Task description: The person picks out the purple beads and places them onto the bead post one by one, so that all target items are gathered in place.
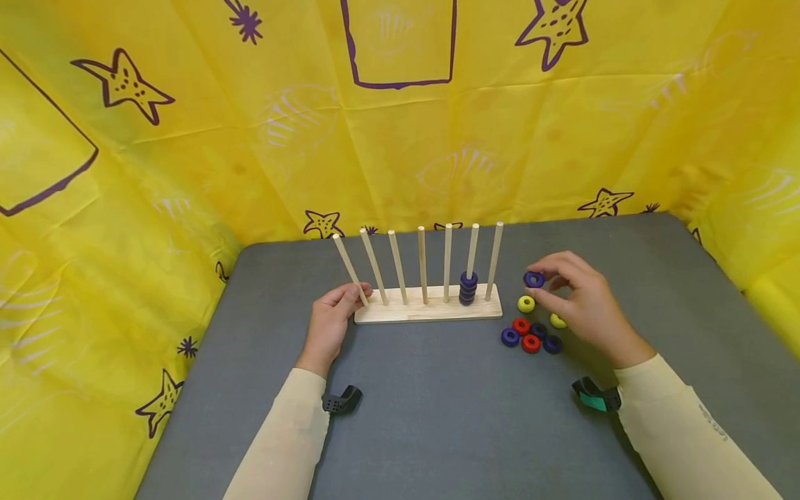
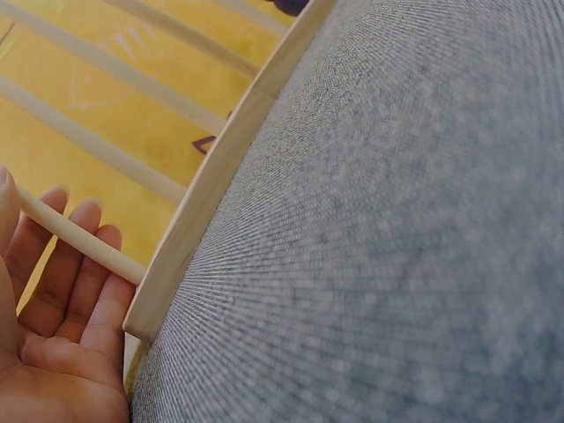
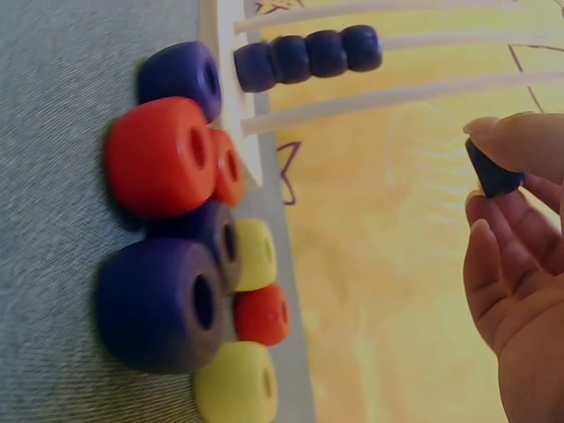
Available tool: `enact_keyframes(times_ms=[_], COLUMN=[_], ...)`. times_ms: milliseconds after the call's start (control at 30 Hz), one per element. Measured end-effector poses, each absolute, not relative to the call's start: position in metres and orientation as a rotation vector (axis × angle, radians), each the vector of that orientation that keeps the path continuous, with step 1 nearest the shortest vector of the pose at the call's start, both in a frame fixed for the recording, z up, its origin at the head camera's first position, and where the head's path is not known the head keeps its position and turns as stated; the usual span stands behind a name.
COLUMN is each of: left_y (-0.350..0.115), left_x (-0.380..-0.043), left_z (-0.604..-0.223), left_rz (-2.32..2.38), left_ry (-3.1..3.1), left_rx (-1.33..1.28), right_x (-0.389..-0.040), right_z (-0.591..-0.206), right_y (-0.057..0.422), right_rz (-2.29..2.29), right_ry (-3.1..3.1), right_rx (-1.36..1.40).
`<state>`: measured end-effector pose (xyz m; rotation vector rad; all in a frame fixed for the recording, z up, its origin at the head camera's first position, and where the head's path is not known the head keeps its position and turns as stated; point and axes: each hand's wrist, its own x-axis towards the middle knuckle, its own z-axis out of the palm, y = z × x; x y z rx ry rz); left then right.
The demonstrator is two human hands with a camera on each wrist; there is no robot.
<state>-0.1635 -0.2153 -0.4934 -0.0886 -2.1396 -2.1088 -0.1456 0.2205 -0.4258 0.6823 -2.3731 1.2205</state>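
Note:
A pale wooden stand (image 1: 431, 313) with a row of upright pegs rests on the grey table. My left hand (image 1: 329, 321) holds its leftmost peg (image 2: 88, 244) low down, thumb on one side and fingers on the other. Between thumb and fingertips, my right hand (image 1: 587, 305) pinches a dark blue bead (image 3: 496, 173), raised to the right of the stand. Several dark blue beads (image 3: 326, 54) are stacked on the second peg from the right. Loose red beads (image 3: 159, 163), yellow beads (image 3: 231, 388) and blue beads (image 3: 145, 304) lie close together below the right hand.
A yellow patterned cloth (image 1: 387, 153) hangs behind the table and along its sides. The grey tabletop (image 1: 437, 417) spreads out in front of the stand. Dark bands (image 1: 342, 401) are on both wrists over the sleeves.

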Motion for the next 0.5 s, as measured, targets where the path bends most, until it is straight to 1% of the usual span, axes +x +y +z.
enact_keyframes(times_ms=[500], left_y=[-0.215], left_x=[-0.163], left_z=[-0.493], left_rz=[-2.104], left_ry=[-2.136], left_rx=[-0.092], right_x=[-0.148], right_z=[-0.403], right_y=[0.218], right_rz=[1.209], right_ry=[-2.300], right_rx=[0.689])
